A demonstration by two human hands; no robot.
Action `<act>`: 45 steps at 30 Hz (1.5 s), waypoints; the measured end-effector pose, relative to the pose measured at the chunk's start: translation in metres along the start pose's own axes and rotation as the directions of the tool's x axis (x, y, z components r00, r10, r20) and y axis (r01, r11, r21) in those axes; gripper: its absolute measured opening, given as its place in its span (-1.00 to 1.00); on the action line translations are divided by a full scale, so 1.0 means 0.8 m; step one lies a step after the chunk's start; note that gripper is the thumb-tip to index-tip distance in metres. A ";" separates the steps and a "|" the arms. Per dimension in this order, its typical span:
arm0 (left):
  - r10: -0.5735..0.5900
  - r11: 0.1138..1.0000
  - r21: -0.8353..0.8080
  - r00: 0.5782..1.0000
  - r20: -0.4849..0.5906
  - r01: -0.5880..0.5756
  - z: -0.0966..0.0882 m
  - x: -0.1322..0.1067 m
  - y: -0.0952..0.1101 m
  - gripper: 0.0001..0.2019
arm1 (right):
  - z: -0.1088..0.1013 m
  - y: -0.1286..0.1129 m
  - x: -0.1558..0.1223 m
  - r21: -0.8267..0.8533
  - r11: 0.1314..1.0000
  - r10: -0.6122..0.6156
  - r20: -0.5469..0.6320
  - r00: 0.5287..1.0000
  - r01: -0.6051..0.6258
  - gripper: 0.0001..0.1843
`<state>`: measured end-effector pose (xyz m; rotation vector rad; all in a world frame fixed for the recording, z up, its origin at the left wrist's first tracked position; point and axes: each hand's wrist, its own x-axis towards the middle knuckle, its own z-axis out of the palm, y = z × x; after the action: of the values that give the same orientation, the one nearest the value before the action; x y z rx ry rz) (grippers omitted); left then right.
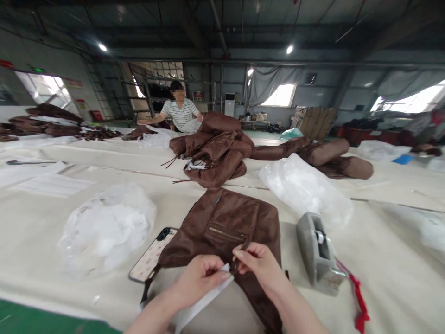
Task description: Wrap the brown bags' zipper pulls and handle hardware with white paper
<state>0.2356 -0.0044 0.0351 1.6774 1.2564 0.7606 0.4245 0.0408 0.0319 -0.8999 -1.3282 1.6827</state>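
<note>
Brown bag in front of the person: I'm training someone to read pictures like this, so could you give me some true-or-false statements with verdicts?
1. The left hand pinches a narrow white paper-like strip. True.
2. The right hand grips the boxy grey tape dispenser. False: it holds a thin brown strap; the dispenser stands apart, to its right.
3. A phone with a pale patterned back lies left of the soft brown bag. True.
4. A knotted red strip trails beside the dispenser. True.
5. The heap of brown bags lies between the soft brown bag and the person. False: it lies beyond that bag, farther from the person.
</note>
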 end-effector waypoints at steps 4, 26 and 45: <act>-0.009 0.997 0.083 1.000 -0.026 0.011 0.000 0.009 0.002 -0.68 | 0.007 0.005 0.010 -0.048 0.999 -0.017 -0.047 0.999 0.015 -0.56; 0.094 0.933 0.358 0.981 -0.170 -0.028 0.005 0.010 0.019 -0.61 | 0.002 0.009 0.017 -0.114 0.993 -0.029 -0.144 0.989 0.013 -0.54; 0.108 0.887 0.461 0.976 -0.190 -0.008 0.009 0.003 0.015 -0.65 | -0.008 0.026 0.009 -0.195 0.971 0.149 0.040 0.988 -0.139 -0.52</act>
<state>0.2476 -0.0054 0.0430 2.0611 1.6375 0.7292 0.4241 0.0475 0.0101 -1.0920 -1.5130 1.7198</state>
